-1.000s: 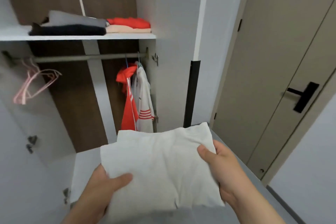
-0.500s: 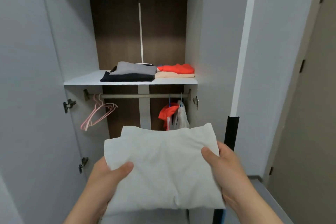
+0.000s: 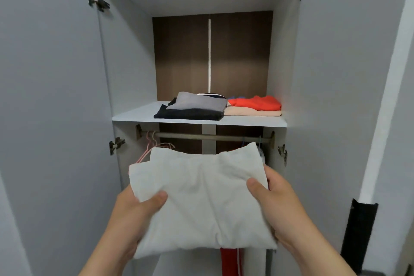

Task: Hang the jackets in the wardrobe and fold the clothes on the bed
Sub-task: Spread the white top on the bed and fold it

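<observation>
Between both hands, a folded white garment (image 3: 201,199) is held: left hand (image 3: 134,215) and right hand (image 3: 282,208) each grip a side edge, thumbs (image 3: 156,199) on top, other fingers hidden beneath. Above and beyond the fingers, folded clothes (image 3: 195,108) lie on the wardrobe shelf (image 3: 139,115).

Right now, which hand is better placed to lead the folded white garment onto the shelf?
Left, probably. Both hands grip the white garment, but the left hand sits below the bare left end of the shelf; the right hand is under the red stack.
</observation>
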A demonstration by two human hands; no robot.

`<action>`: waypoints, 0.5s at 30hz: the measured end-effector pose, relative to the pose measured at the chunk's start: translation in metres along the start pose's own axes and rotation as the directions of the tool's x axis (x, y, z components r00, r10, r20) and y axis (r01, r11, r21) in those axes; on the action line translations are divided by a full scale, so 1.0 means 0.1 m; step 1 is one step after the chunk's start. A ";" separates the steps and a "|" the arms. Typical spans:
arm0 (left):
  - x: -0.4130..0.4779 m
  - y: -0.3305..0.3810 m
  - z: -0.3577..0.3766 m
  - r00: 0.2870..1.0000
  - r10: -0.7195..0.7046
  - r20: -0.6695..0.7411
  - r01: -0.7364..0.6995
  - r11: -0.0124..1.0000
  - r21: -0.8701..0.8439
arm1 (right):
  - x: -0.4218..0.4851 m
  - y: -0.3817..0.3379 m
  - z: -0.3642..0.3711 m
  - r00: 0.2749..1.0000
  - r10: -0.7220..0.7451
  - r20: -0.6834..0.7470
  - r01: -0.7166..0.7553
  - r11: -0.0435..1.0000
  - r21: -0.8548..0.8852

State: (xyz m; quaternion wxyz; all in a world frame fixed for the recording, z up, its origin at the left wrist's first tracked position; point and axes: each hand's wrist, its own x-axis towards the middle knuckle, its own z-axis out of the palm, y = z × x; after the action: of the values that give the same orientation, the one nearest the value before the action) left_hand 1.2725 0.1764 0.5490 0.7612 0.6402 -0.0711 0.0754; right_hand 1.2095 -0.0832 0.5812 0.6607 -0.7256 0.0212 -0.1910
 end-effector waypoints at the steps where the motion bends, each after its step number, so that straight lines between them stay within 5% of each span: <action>1: 0.14 -0.01 -0.01 1.000 0.007 0.003 -0.007 1.000 -0.010 | 0.11 0.00 0.06 1.000 -0.012 0.006 0.012 1.000 -0.023; 15: 2.53 0.22 -0.51 0.976 0.080 0.203 -0.058 0.992 -0.112 | 1.92 -0.16 1.22 0.963 -0.177 -0.202 0.148 0.978 -0.150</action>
State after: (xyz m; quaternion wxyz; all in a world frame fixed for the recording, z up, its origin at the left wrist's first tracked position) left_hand 1.5163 0.2366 0.6130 0.7792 0.6008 -0.1760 0.0309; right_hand 1.4207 -0.0194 0.6382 0.5867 -0.7426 0.0451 -0.3198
